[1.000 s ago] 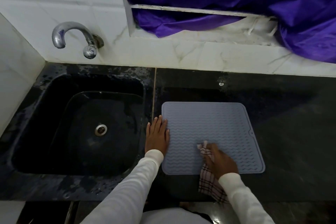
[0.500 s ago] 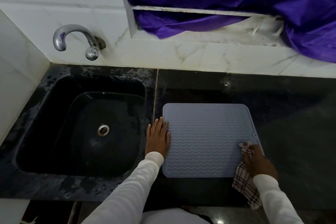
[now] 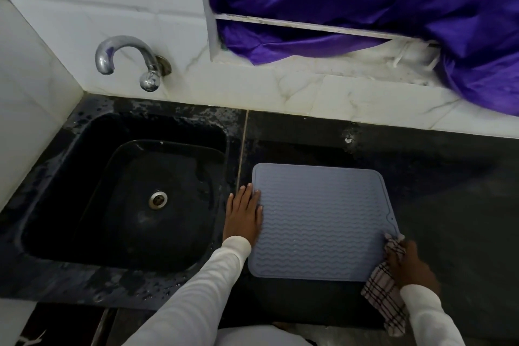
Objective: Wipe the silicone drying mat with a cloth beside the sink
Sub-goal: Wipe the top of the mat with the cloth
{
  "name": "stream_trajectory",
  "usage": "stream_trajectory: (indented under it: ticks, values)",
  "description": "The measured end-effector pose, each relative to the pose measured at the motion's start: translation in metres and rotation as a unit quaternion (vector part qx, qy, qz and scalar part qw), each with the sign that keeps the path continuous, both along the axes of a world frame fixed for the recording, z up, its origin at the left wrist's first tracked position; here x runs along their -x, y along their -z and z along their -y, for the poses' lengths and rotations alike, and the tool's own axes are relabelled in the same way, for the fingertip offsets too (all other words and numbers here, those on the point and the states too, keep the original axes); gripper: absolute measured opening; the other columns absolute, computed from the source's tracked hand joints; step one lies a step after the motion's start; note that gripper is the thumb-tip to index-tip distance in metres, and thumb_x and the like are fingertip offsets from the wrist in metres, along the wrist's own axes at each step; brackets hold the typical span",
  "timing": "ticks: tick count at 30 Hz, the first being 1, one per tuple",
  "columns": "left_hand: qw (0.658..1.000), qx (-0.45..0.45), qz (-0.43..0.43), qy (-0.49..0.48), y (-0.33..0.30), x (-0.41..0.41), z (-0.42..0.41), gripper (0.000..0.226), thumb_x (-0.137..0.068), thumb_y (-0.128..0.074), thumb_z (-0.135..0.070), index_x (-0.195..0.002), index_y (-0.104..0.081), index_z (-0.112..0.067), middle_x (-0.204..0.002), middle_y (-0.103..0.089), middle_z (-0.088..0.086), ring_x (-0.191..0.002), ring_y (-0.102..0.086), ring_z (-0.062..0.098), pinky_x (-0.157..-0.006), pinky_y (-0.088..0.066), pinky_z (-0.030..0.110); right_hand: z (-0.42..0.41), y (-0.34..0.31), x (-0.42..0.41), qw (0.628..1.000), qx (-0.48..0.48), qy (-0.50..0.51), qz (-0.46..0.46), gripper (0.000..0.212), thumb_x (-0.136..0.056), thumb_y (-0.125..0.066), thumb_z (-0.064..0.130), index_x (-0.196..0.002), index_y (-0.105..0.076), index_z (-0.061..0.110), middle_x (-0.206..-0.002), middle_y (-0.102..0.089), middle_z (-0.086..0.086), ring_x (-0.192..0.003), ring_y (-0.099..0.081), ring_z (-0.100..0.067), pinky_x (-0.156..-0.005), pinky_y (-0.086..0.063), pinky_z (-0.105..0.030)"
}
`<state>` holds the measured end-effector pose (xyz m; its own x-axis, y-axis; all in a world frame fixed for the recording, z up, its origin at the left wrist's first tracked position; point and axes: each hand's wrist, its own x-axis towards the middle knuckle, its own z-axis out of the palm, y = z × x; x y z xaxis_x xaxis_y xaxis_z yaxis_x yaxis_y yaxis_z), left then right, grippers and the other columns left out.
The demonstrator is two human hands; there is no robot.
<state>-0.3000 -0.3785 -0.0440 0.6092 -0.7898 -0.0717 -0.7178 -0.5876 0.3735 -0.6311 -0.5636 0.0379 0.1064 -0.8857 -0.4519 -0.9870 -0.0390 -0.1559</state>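
Silicone drying mat [image 3: 320, 222] lies flat on black stone counter [image 3: 449, 205], just right of sink [image 3: 123, 191]. Grey-blue, wavy ribs, rounded corners; likely floppy, light, grippy. Left hand [image 3: 243, 218], fingers straight, pins its left edge. Right hand [image 3: 407, 264] bunches checked cloth [image 3: 383, 292] at near-right corner. Best lifted by a corner.

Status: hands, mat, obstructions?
Left hand flat on mat edge. Right hand grips cloth at mat's right edge. Nothing blocking.
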Motion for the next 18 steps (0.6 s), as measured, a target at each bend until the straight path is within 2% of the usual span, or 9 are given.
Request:
stream_trajectory:
  ticks: [4, 6, 8, 9, 11, 12, 14, 16, 18]
  values:
    - [1.000, 0.006, 0.000, 0.000, 0.005, -0.001, 0.001, 0.059, -0.100, -0.012, -0.046, -0.154, -0.025, -0.026, -0.163, -0.015, 0.000, -0.151, -0.008, 0.018, -0.121, 0.007, 0.039, -0.005, -0.012, -0.011, 1.000, -0.003, 0.003, 0.008, 0.046, -0.094, -0.043, 0.054, -0.126, -0.038, 0.021, -0.116, -0.060, -0.024, -0.101, -0.060, -0.040, -0.080, -0.043, -0.038]
    - [1.000, 0.011, 0.007, -0.002, 0.006, -0.001, 0.001, 0.059, -0.100, -0.013, -0.045, -0.154, -0.026, -0.025, -0.163, -0.017, 0.000, -0.151, -0.009, 0.018, -0.121, 0.005, 0.040, -0.019, -0.025, -0.031, 0.997, -0.004, -0.029, 0.077, 0.040, -0.095, -0.049, 0.045, -0.129, -0.044, 0.024, -0.122, -0.061, -0.018, -0.105, -0.061, -0.038, -0.086, -0.047, -0.039]
    - [1.000, 0.012, 0.014, -0.004, 0.007, -0.001, 0.002, 0.058, -0.101, -0.014, -0.044, -0.154, -0.027, -0.025, -0.163, -0.018, 0.000, -0.151, -0.011, 0.018, -0.122, 0.003, 0.041, -0.047, -0.038, -0.058, 0.978, -0.035, -0.064, 0.193, 0.026, -0.098, -0.052, 0.030, -0.123, -0.052, 0.035, -0.124, -0.063, -0.001, -0.106, -0.064, -0.028, -0.082, -0.055, -0.041]
    - [1.000, 0.013, 0.015, -0.004, 0.007, -0.001, 0.002, 0.057, -0.101, -0.016, -0.044, -0.153, -0.029, -0.024, -0.162, -0.019, 0.000, -0.150, -0.012, 0.018, -0.122, 0.002, 0.041, -0.060, -0.038, -0.071, 0.971, -0.031, -0.093, 0.218, 0.027, -0.098, -0.052, 0.024, -0.122, -0.054, 0.037, -0.124, -0.063, 0.007, -0.107, -0.065, -0.021, -0.078, -0.056, -0.033]
    - [1.000, 0.019, 0.012, -0.005, 0.007, 0.000, 0.002, 0.057, -0.101, -0.018, -0.043, -0.151, -0.033, -0.023, -0.161, -0.024, 0.001, -0.150, -0.016, 0.019, -0.123, -0.003, 0.042, -0.085, -0.030, -0.105, 0.958, -0.025, -0.174, 0.228, 0.031, -0.097, -0.055, 0.026, -0.127, -0.054, 0.032, -0.120, -0.063, 0.013, -0.107, -0.064, -0.018, -0.075, -0.046, -0.011]
    - [1.000, 0.027, 0.011, -0.006, 0.006, 0.000, 0.003, 0.057, -0.100, -0.020, -0.043, -0.150, -0.037, -0.022, -0.160, -0.027, 0.002, -0.149, -0.019, 0.020, -0.123, -0.006, 0.043, -0.097, -0.023, -0.124, 0.954, -0.010, -0.213, 0.209, 0.034, -0.096, -0.054, 0.035, -0.129, -0.052, 0.030, -0.121, -0.064, 0.008, -0.108, -0.063, -0.022, -0.075, -0.042, -0.012]
    - [0.999, 0.038, 0.011, -0.003, 0.007, -0.001, 0.004, 0.054, -0.100, -0.025, -0.040, -0.146, -0.045, -0.019, -0.157, -0.035, 0.004, -0.146, -0.028, 0.023, -0.121, -0.011, 0.044, -0.121, -0.010, -0.157, 0.942, -0.017, -0.281, 0.183, 0.042, -0.094, -0.046, 0.052, -0.132, -0.046, 0.034, -0.123, -0.064, 0.001, -0.108, -0.062, -0.027, -0.082, -0.046, -0.028]
    - [0.998, 0.052, 0.019, 0.002, 0.010, -0.003, 0.004, 0.052, -0.098, -0.031, -0.037, -0.140, -0.052, -0.017, -0.151, -0.043, 0.008, -0.140, -0.039, 0.027, -0.117, -0.014, 0.045, -0.143, 0.010, -0.178, 0.927, -0.030, -0.347, 0.142, 0.047, -0.095, -0.038, 0.055, -0.138, -0.039, 0.034, -0.122, -0.063, -0.004, -0.104, -0.063, -0.031, -0.082, -0.049, -0.037]
    - [0.998, 0.059, 0.025, -0.002, 0.011, -0.003, 0.004, 0.052, -0.097, -0.032, -0.037, -0.140, -0.052, -0.016, -0.151, -0.044, 0.009, -0.139, -0.040, 0.028, -0.117, -0.014, 0.045, -0.155, 0.027, -0.178, 0.915, -0.026, -0.394, 0.081, 0.051, -0.096, -0.032, 0.052, -0.143, -0.033, 0.030, -0.123, -0.062, -0.007, -0.102, -0.063, -0.032, -0.081, -0.051, -0.039]
